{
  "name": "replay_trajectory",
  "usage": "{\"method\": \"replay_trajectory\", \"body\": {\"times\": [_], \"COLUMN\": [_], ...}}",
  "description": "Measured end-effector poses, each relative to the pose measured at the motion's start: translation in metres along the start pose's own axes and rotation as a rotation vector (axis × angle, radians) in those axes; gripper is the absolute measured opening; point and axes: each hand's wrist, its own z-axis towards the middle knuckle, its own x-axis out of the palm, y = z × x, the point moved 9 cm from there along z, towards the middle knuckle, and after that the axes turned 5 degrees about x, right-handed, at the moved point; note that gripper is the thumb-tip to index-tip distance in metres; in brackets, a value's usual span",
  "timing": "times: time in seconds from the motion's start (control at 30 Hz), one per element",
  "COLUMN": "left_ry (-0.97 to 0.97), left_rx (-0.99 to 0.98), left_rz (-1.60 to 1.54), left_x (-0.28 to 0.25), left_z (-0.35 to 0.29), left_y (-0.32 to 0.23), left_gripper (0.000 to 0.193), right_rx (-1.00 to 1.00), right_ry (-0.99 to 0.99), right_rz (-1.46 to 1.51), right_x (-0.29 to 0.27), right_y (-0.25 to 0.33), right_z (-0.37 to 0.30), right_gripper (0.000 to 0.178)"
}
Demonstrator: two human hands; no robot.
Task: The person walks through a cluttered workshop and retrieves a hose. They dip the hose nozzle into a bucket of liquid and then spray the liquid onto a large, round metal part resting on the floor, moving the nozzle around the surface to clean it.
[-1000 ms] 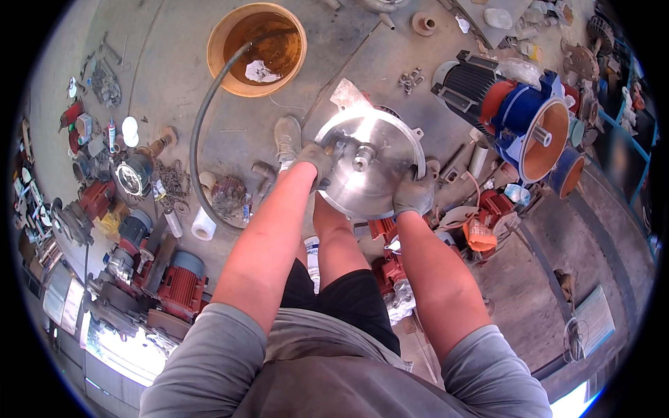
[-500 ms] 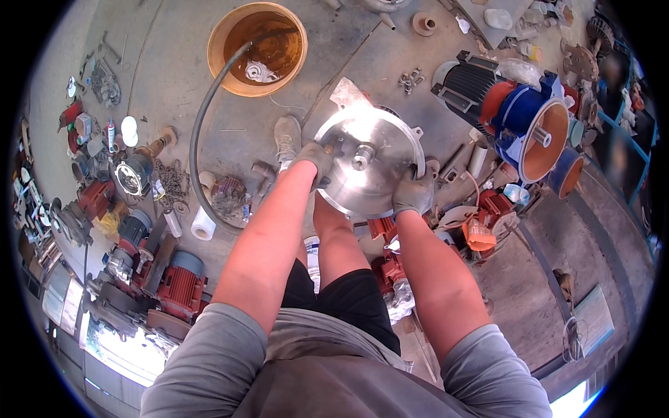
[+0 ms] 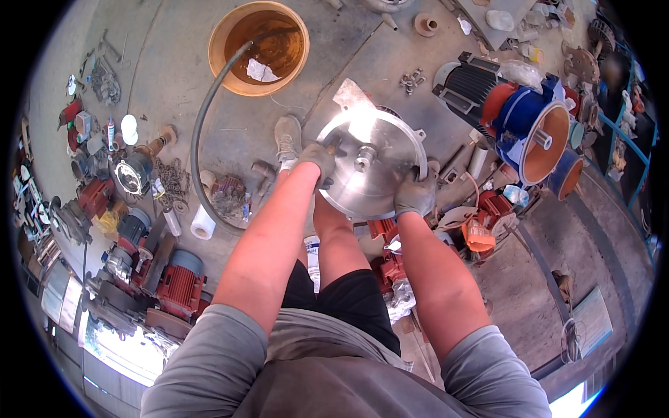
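Note:
A shiny round metal cover (image 3: 382, 182) is in front of me, tilted to face me, with a short shaft (image 3: 364, 158) standing out of its centre and lugs on its rim. My left hand (image 3: 317, 161), in a grey glove, is closed over the cover's left rim; a small brownish bit shows by its fingers, too unclear to name. On the opposite side my gloved right hand (image 3: 416, 194) wraps round the right rim, thumb up along the edge. A flat pale metal plate (image 3: 350, 95) juts out behind the cover. What supports the cover from beneath is hidden.
An orange-brown bucket (image 3: 217, 54) with liquid stands far left of centre, a black hose (image 3: 198, 139) curving out of it. To the right lies a blue pump with a black motor (image 3: 468, 89). Red motors (image 3: 180, 287) and loose parts crowd the floor at lower left.
The cover has shifted very slightly right, and the glare on it has changed. Both hands keep their holds. The white patch in the bucket looks different in shape.

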Motion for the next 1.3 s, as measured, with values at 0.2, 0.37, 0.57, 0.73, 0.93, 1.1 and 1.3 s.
{"method": "replay_trajectory", "body": {"times": [0.2, 0.37, 0.57, 0.73, 0.93, 1.1, 1.3], "left_ry": [0.004, 0.023, -0.07, -0.258, -0.255, -0.248, -0.374], "left_rx": [-0.012, -0.026, 0.028, 0.143, 0.198, 0.3, 0.52], "left_rz": [-0.035, -0.094, -0.045, 0.172, 0.317, 0.291, 0.109], "left_x": [0.006, 0.005, -0.004, 0.0, -0.005, -0.025, -0.089], "left_z": [0.004, 0.005, -0.009, 0.031, -0.005, -0.064, -0.124], "left_y": [0.004, 0.004, -0.006, 0.021, -0.003, -0.015, 0.024], "left_gripper": [0.058, 0.049, 0.058, 0.069, 0.066, 0.06, 0.044], "right_rx": [0.04, 0.017, 0.017, -0.032, 0.011, 0.06, -0.036], "right_ry": [0.045, 0.04, 0.009, 0.014, 0.037, 0.034, 0.017], "right_rz": [0.005, -0.011, -0.013, 0.014, 0.036, 0.007, 0.057], "right_x": [0.005, 0.002, -0.01, -0.004, -0.006, -0.008, -0.016], "right_y": [-0.006, 0.002, 0.017, 0.011, 0.005, -0.005, -0.019], "right_z": [0.003, -0.002, -0.01, -0.004, -0.003, -0.004, 0.013], "right_gripper": [0.046, 0.047, 0.051, 0.044, 0.044, 0.044, 0.041]}}
